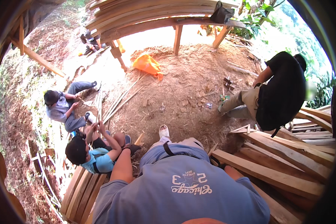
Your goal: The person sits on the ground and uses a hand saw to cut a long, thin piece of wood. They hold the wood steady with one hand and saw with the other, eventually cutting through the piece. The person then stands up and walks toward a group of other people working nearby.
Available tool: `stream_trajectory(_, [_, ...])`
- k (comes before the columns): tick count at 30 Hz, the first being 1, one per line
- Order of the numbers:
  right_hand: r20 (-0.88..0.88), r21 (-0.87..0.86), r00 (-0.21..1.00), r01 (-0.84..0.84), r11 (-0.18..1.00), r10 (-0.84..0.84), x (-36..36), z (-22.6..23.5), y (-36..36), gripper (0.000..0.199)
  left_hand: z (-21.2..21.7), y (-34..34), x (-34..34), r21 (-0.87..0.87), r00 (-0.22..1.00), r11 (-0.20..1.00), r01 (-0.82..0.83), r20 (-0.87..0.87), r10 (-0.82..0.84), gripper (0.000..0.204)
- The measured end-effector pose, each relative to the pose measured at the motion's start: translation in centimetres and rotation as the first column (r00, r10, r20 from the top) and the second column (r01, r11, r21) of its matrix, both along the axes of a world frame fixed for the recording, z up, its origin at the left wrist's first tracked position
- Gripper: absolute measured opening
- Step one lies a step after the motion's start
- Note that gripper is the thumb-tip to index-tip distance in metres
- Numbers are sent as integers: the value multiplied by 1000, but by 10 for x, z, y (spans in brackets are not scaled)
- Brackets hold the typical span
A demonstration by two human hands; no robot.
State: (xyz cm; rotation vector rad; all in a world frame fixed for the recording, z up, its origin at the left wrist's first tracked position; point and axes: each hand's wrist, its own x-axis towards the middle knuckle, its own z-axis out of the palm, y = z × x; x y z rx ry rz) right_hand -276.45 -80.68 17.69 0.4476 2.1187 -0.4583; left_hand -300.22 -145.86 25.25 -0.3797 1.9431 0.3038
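Note:
Over a blue shirt and blue shorts, both of my forearms reach forward. My left hand (134, 149) looks dark, as if gloved, and rests by my left thigh. A short pale wood end (140, 139) sticks up just beyond it; whether the hand touches it is unclear. My right hand (215, 161), also dark, is mostly hidden beside my right hip, close to a long timber beam (265, 173). Neither hand's fingers can be made out. My foot in a white sandal (163, 131) stands on the dirt ahead.
At near left a person in teal (100, 158) handles a thin strip; another person (59, 106) sits beyond. To the right, someone in black (281, 89) bends by stacked timber (302, 145). An orange sack (147, 64) lies before a plank-topped wooden rack (153, 26). Strips (121, 99) litter the dirt.

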Motion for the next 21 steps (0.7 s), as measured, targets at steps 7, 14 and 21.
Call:
stream_trajectory(7, [-162, -89, 849, 495, 865, -503, -159, 57, 21, 31, 55, 170, -288, -11, 874, 942, 334, -371, -314, 54])
stream_trajectory(14, [-89, -86, 885, 451, 889, -457, -310, 14, 89, 41, -44, 210, -479, 99, 374, 361, 927, -278, -885, 28])
stream_trajectory(21, [4, 88, 989, 146, 985, -147, -559, -8, 266, 52, -33, 243, -579, 157, 891, 891, 427, 97, -444, 22])
